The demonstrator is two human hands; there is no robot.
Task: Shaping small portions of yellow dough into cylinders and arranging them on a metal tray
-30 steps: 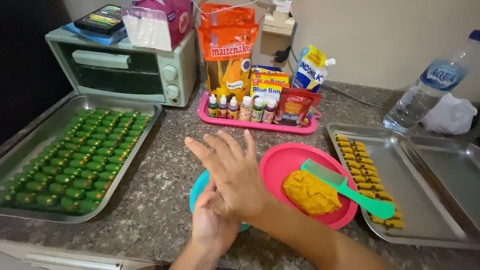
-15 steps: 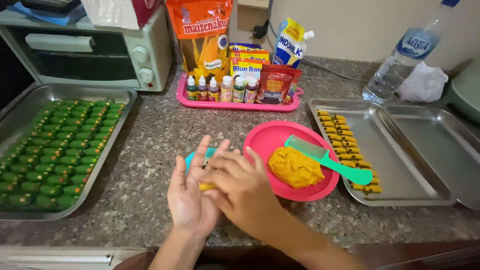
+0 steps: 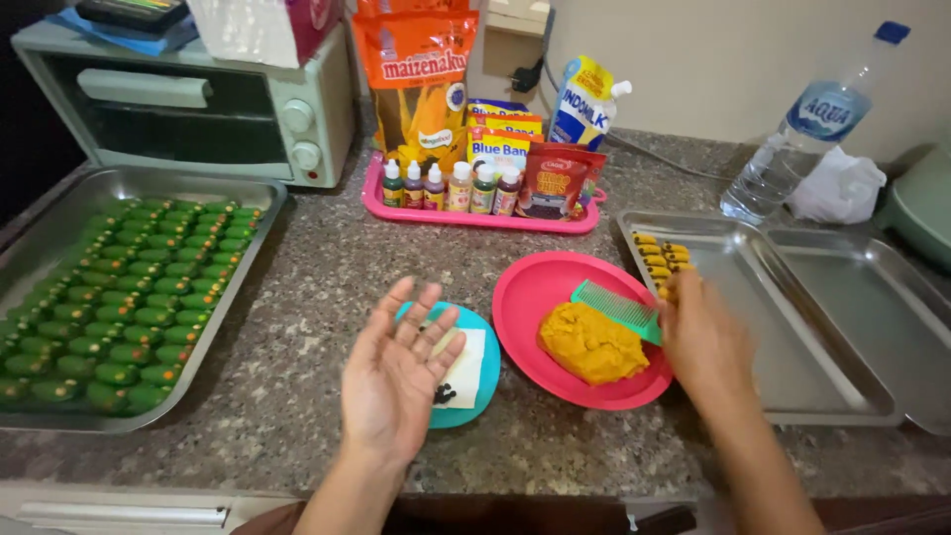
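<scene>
A speckled bench carries a steel tray of green pieces at its left edge. Mid-bench, a pink plate holds orange dough and a green comb. The left hand hovers with its grip spread, palm up; the right hand touches the comb's handle, grip blurred, state unclear.

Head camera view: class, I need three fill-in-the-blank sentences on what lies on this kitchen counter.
1. The orange dough lies on a ____ plate.
2. The comb leaning on the dough is ____.
3. The left hand hovers open, palm up, above a ____ plate.
Missing words: pink; green; blue
</scene>
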